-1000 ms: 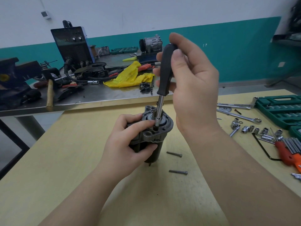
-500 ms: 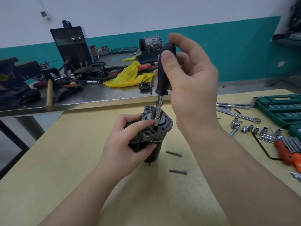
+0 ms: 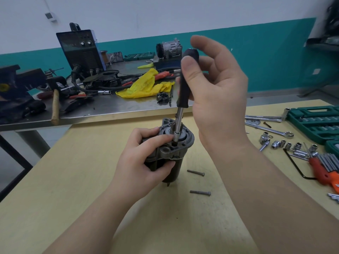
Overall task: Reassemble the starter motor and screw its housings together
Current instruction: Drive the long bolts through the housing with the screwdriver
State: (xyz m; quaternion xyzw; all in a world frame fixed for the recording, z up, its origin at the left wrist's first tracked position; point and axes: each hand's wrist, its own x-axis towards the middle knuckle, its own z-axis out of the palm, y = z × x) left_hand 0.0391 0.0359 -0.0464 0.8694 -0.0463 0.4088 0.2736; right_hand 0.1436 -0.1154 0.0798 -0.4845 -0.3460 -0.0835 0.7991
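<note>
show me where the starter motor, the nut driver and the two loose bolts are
starter motor (image 3: 180, 143): head view, grey end housing on top
nut driver (image 3: 184, 92): head view, black handle
upper loose bolt (image 3: 195, 172): head view, mid shank
lower loose bolt (image 3: 200, 192): head view, mid shank

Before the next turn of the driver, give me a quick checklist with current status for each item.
1. Left hand grips the starter motor upright on the table: ok.
2. Right hand holds the driver by thumb and fingers: ok.
3. Driver socket tip on the top housing: ok.
4. Tip fully engaged on a bolt head: cannot tell, hidden.
5. Two spare bolts lying beside the motor, apart from it: ok.
</note>
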